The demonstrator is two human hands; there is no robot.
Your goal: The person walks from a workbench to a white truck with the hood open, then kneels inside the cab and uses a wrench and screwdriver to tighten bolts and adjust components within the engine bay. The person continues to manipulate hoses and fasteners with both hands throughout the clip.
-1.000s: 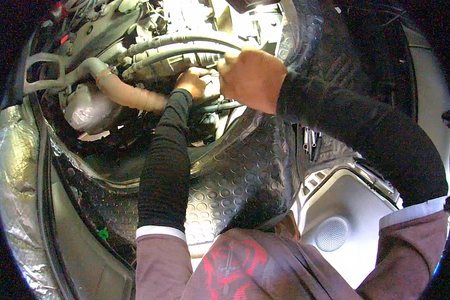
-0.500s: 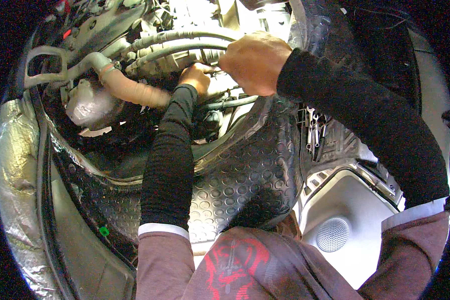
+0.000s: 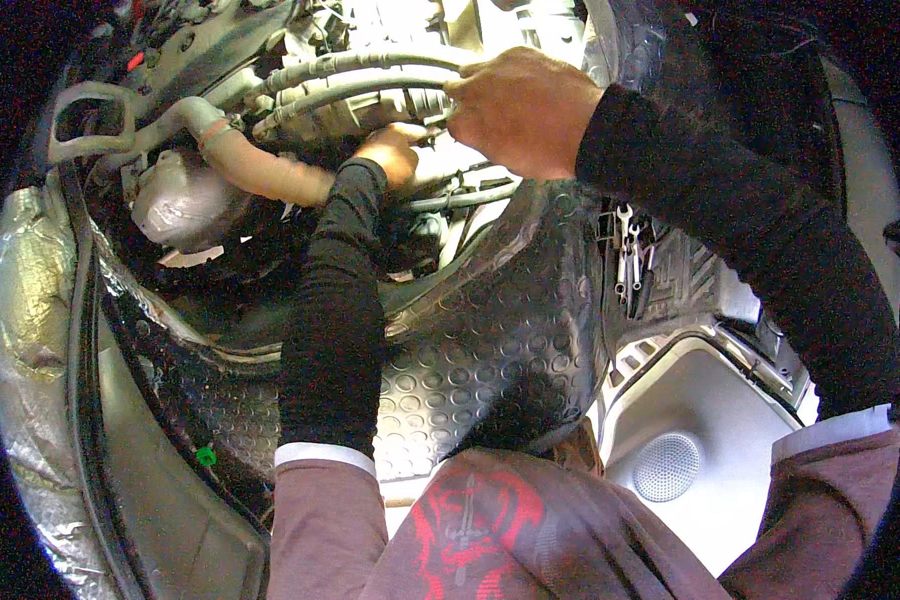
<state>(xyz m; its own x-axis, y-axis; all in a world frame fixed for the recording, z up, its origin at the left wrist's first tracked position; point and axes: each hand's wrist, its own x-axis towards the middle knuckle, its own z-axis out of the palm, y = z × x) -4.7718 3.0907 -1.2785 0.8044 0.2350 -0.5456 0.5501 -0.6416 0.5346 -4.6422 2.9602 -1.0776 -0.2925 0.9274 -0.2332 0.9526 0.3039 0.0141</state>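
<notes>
Both my hands reach into an open vehicle engine bay. My left hand point(image 3: 392, 152) is closed beside the lower of two grey hoses point(image 3: 365, 90), with its fingers around a small part or tool end that I cannot make out. Right of it, my right hand point(image 3: 522, 112) is a closed fist near the right ends of the hoses; what it grips is hidden by the fingers. A short, thin metallic piece point(image 3: 434, 133) shows between the two hands. Lower down, a narrower pipe point(image 3: 465, 200) runs below my right hand.
A wide bent hose point(image 3: 260, 172) and a rounded silvery part point(image 3: 182, 205) lie left of my left forearm. Several wrenches point(image 3: 625, 255) rest at right. A dimpled black mat point(image 3: 450, 380) covers the near edge. A door panel with a speaker grille point(image 3: 667, 467) stands lower right.
My right hand has shifted slightly right and up. The left hand has stayed close to its place, and both remain closed.
</notes>
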